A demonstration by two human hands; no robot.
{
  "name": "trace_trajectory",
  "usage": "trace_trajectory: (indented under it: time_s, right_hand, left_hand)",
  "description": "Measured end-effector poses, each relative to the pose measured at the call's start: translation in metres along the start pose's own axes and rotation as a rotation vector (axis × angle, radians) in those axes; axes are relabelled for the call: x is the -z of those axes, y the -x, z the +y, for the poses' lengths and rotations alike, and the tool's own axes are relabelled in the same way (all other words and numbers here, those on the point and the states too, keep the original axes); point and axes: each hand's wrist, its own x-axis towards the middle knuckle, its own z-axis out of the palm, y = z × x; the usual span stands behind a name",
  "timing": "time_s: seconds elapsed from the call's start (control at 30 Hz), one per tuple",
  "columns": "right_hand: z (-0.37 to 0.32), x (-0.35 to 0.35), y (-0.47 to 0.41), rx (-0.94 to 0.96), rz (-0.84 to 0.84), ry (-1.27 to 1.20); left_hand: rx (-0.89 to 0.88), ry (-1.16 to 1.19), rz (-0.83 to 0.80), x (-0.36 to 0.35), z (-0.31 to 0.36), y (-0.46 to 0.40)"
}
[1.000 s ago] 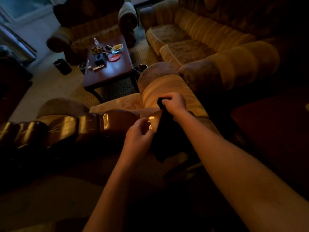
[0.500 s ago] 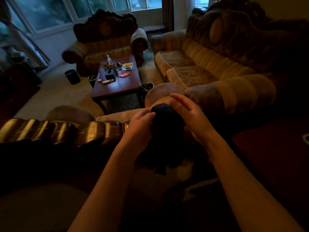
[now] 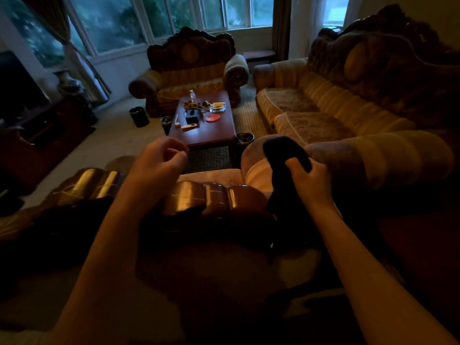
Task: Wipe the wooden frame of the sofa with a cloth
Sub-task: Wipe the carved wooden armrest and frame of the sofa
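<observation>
A dim living room is seen from above and behind a sofa. The right hand [image 3: 308, 179] is clenched round a dark cloth [image 3: 281, 155]; the upper part of the cloth is bunched above the fingers, and the remainder hangs down past the wrist into shadow. The cloth is held just beside the right end of the glossy wooden frame [image 3: 199, 197], over the padded armrest [image 3: 256, 160]; contact between cloth and frame cannot be told in the low light. The left hand [image 3: 159, 163] is held above the frame with fingers loosely curled; nothing is grasped by it, and thumb and fingertips are close together. The frame runs leftward from the middle of the view in carved, rounded lobes on which highlights are reflected.

Beyond the hands a dark red bench [image 3: 206, 128] is noted, carrying a clear bottle [image 3: 192, 95], a red round dish [image 3: 213, 118], a dark phone-like item [image 3: 191, 120] and other small clutter too small to tell. An armchair [image 3: 189, 75] stands behind the bench under the windows [image 3: 154, 18], and a long striped couch [image 3: 331, 103] lies along the right. A black bin [image 3: 139, 116] stands on the carpet left of the bench.
</observation>
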Motion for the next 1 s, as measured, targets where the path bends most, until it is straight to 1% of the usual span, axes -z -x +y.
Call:
trace_trajectory:
  time_s: [0.03,0.1,0.13,0.17,0.23,0.27,0.33,0.37,0.4,0.47,0.53,0.6,0.7,0.77,0.8,0.87,1.0]
  right_hand:
    - [0.001,-0.009,0.003,0.029,0.030,0.028]
    - [0.002,-0.030,0.016,0.165,0.044,0.134]
    - [0.002,-0.042,0.026,0.244,0.022,0.175]
    - [0.003,-0.054,0.038,0.319,-0.022,0.163]
    - [0.000,-0.077,0.063,0.427,-0.132,0.057]
    - [-0.001,-0.087,0.072,0.485,-0.152,0.057]
    - [0.000,-0.102,0.068,0.594,-0.179,0.151]
    - [-0.002,-0.107,0.057,0.589,-0.228,0.183]
    - [-0.006,-0.112,0.044,0.537,-0.294,0.213]
    - [-0.012,-0.119,0.012,0.381,-0.410,0.290]
    - [-0.014,-0.121,-0.006,0.286,-0.448,0.348]
    - [-0.011,-0.118,0.001,0.297,-0.440,0.257]
    - [-0.002,-0.104,0.045,0.452,-0.311,0.101]
    - [0.004,-0.098,0.068,0.528,-0.255,0.104]
    - [0.005,-0.098,0.068,0.541,-0.258,0.119]
    - [0.001,-0.102,0.053,0.493,-0.318,0.153]
    - [-0.014,-0.112,0.006,0.361,-0.528,0.258]
  left_hand:
    - [-0.015,-0.088,0.036,0.005,-0.008,-0.001]
    - [-0.056,-0.227,0.065,0.007,-0.021,0.000]
    - [-0.091,-0.277,0.064,0.003,-0.028,0.001]
    - [-0.135,-0.304,0.062,-0.002,-0.035,0.003]
    - [-0.215,-0.297,0.075,-0.014,-0.047,0.007]
    - [-0.243,-0.287,0.089,-0.021,-0.052,0.010]
    - [-0.274,-0.262,0.133,-0.032,-0.061,0.014]
    - [-0.278,-0.245,0.160,-0.036,-0.065,0.015]
    - [-0.276,-0.228,0.191,-0.039,-0.068,0.015]
    - [-0.271,-0.196,0.248,-0.041,-0.072,0.013]
    - [-0.273,-0.147,0.273,-0.039,-0.072,0.011]
    - [-0.257,-0.103,0.282,-0.036,-0.073,0.007]
    - [-0.233,-0.092,0.289,-0.033,-0.077,0.004]
    - [-0.216,-0.134,0.276,-0.033,-0.079,0.003]
    - [-0.211,-0.156,0.267,-0.033,-0.079,0.003]
    - [-0.208,-0.200,0.253,-0.034,-0.079,0.003]
    - [-0.221,-0.271,0.249,-0.037,-0.074,0.006]
